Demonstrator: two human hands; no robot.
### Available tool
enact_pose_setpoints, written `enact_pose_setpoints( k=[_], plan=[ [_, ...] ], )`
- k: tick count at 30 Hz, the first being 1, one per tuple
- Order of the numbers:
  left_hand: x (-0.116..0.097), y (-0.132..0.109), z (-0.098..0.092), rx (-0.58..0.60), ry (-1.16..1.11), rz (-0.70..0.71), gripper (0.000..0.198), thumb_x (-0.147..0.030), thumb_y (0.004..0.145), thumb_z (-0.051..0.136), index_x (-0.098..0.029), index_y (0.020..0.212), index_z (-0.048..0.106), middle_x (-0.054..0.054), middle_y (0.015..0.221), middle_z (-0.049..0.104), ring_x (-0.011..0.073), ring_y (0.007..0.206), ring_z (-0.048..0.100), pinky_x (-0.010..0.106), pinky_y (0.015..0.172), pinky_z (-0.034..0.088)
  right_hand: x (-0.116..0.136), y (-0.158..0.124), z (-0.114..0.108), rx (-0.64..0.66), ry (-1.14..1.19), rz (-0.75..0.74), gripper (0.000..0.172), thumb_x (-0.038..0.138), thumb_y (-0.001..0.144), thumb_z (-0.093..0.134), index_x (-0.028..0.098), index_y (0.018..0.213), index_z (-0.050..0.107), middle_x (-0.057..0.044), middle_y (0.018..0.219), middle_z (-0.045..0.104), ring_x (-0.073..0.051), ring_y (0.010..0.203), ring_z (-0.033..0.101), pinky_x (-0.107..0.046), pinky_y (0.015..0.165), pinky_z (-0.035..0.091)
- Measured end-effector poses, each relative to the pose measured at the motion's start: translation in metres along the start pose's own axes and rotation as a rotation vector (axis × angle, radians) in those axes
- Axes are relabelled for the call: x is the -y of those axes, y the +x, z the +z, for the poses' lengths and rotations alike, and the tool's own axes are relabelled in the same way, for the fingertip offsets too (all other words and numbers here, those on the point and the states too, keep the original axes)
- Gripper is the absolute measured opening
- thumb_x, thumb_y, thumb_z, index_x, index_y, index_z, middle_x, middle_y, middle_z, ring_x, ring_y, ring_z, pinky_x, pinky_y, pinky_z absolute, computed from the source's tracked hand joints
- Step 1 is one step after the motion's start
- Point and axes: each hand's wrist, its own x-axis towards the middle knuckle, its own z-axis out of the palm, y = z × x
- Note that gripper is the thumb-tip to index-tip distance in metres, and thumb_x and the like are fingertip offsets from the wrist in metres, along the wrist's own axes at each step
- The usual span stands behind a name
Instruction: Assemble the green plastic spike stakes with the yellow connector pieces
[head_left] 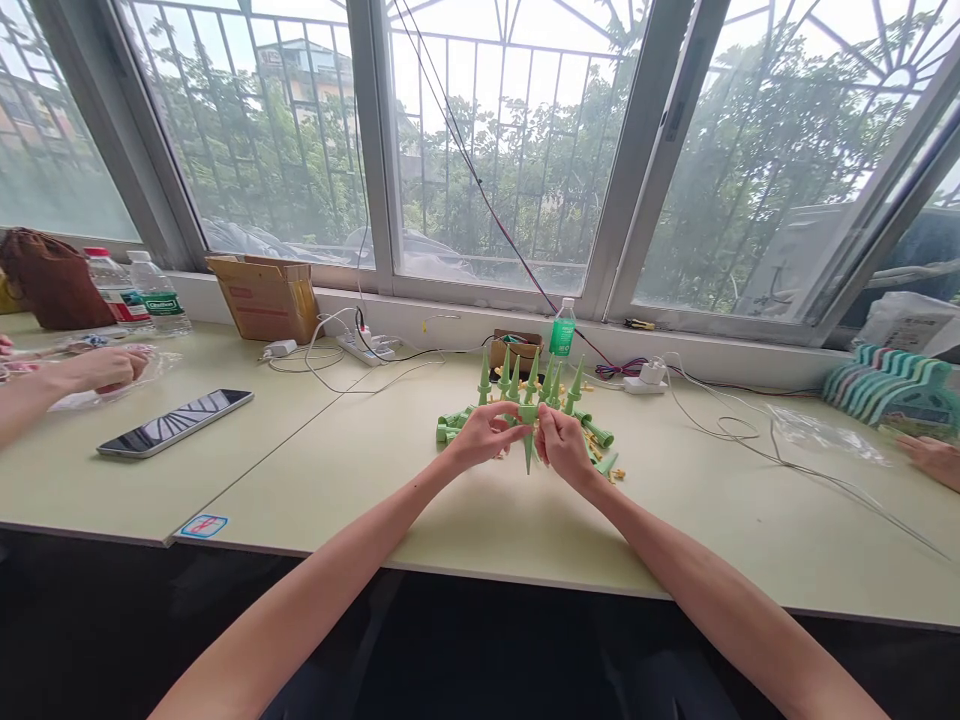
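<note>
Between my two hands, above the table, is a green cone-shaped plastic piece (529, 452) with its point facing down. My left hand (486, 435) pinches its upper end from the left. From the right, my right hand (564, 442) closes its fingers on the same end. Just behind them stand several green spired pieces (532, 378), points upward. Other green pieces (598, 432) lie on their sides to the right, and more green tubes (448, 425) lie at left. Small yellow parts (616, 476) are scattered among them. My fingers partly hide the pile.
A green-labelled bottle (562, 328) and a small brown box (516, 350) stand behind the pieces. A phone (176, 423), a carton (266, 298) and cables (330, 345) lie leftward. Other people's hands (112, 370) show at both sides. Green hangers (892, 395) are at right.
</note>
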Motion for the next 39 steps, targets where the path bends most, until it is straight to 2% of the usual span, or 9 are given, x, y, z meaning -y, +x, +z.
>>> enact_pose_setpoints(
  k=[6, 10, 16, 21, 24, 28, 32, 35, 39],
  plan=[
    [-0.0006, 0.0012, 0.0014, -0.027, 0.000, 0.054, 0.041, -0.048, 0.077, 0.066, -0.016, 0.101, 0.059, 0.002, 0.082, 0.061, 0.0059, 0.049, 0.050, 0.018, 0.040, 0.042, -0.0033, -0.0001, 0.0021, -0.012, 0.029, -0.006, 0.051, 0.055, 0.096, 0.034, 0.021, 0.058, 0.040, 0.004, 0.040, 0.046, -0.009, 0.034, 0.041, -0.024, 0.042, 0.034],
    [-0.0013, 0.0010, 0.0033, -0.042, 0.002, 0.041, 0.042, -0.051, 0.077, 0.065, -0.017, 0.102, 0.057, 0.006, 0.100, 0.060, 0.0059, 0.052, 0.053, 0.018, 0.039, 0.043, -0.0033, -0.0011, 0.0026, -0.021, 0.063, -0.014, 0.048, 0.054, 0.097, 0.033, 0.021, 0.064, 0.039, 0.005, 0.043, 0.044, -0.009, 0.034, 0.040, -0.023, 0.041, 0.033],
    [-0.0028, 0.0015, 0.0021, -0.069, 0.017, 0.015, 0.043, -0.052, 0.075, 0.066, -0.017, 0.095, 0.053, 0.003, 0.091, 0.061, 0.0059, 0.049, 0.053, 0.018, 0.038, 0.042, -0.0008, -0.0015, 0.0006, -0.041, -0.008, -0.069, 0.048, 0.055, 0.098, 0.028, 0.021, 0.066, 0.039, 0.004, 0.049, 0.046, -0.009, 0.041, 0.042, -0.023, 0.046, 0.035],
    [-0.0025, 0.0017, 0.0018, -0.056, 0.004, -0.021, 0.037, -0.050, 0.076, 0.067, -0.015, 0.077, 0.055, -0.003, 0.056, 0.052, 0.0086, 0.047, 0.052, 0.018, 0.040, 0.040, 0.0019, -0.0018, -0.0011, -0.032, -0.053, -0.078, 0.047, 0.055, 0.098, 0.029, 0.021, 0.067, 0.040, 0.004, 0.050, 0.047, -0.009, 0.042, 0.042, -0.022, 0.046, 0.035],
    [-0.0024, 0.0016, 0.0023, -0.005, -0.040, -0.069, 0.037, -0.050, 0.077, 0.065, -0.014, 0.071, 0.058, -0.003, 0.048, 0.048, 0.0090, 0.044, 0.050, 0.019, 0.041, 0.039, 0.0034, -0.0021, -0.0023, -0.019, -0.067, -0.094, 0.046, 0.053, 0.098, 0.030, 0.021, 0.066, 0.039, 0.004, 0.050, 0.046, -0.009, 0.043, 0.042, -0.022, 0.047, 0.035],
    [-0.0040, 0.0037, 0.0016, 0.045, -0.205, -0.137, 0.040, -0.052, 0.077, 0.064, -0.012, 0.076, 0.062, 0.003, 0.061, 0.060, 0.0096, 0.045, 0.053, 0.022, 0.042, 0.041, 0.0026, -0.0015, -0.0036, -0.011, -0.078, -0.104, 0.044, 0.051, 0.098, 0.032, 0.021, 0.068, 0.041, 0.004, 0.051, 0.046, -0.009, 0.044, 0.042, -0.021, 0.047, 0.035],
    [-0.0051, 0.0064, 0.0009, 0.053, -0.379, -0.192, 0.057, -0.066, 0.080, 0.052, -0.010, 0.074, 0.062, 0.011, 0.080, 0.066, 0.0106, 0.046, 0.054, 0.025, 0.041, 0.041, 0.0006, -0.0007, -0.0037, 0.013, -0.071, -0.105, 0.042, 0.050, 0.097, 0.034, 0.020, 0.070, 0.045, 0.004, 0.053, 0.047, -0.008, 0.044, 0.041, -0.021, 0.046, 0.034],
    [-0.0050, 0.0067, 0.0009, 0.087, -0.407, -0.235, 0.068, -0.073, 0.080, 0.045, -0.009, 0.073, 0.064, 0.013, 0.080, 0.066, 0.0112, 0.047, 0.054, 0.025, 0.042, 0.041, -0.0004, -0.0008, -0.0031, 0.056, -0.052, -0.110, 0.041, 0.049, 0.097, 0.036, 0.020, 0.070, 0.045, 0.004, 0.055, 0.048, -0.008, 0.044, 0.042, -0.020, 0.046, 0.034],
    [-0.0044, 0.0060, 0.0003, 0.107, -0.414, -0.256, 0.070, -0.075, 0.079, 0.043, -0.009, 0.073, 0.065, 0.014, 0.079, 0.067, 0.0113, 0.048, 0.054, 0.024, 0.043, 0.041, -0.0013, -0.0013, -0.0026, 0.075, -0.044, -0.102, 0.041, 0.049, 0.097, 0.036, 0.020, 0.070, 0.045, 0.004, 0.056, 0.048, -0.008, 0.044, 0.043, -0.020, 0.045, 0.035]
  ],
)
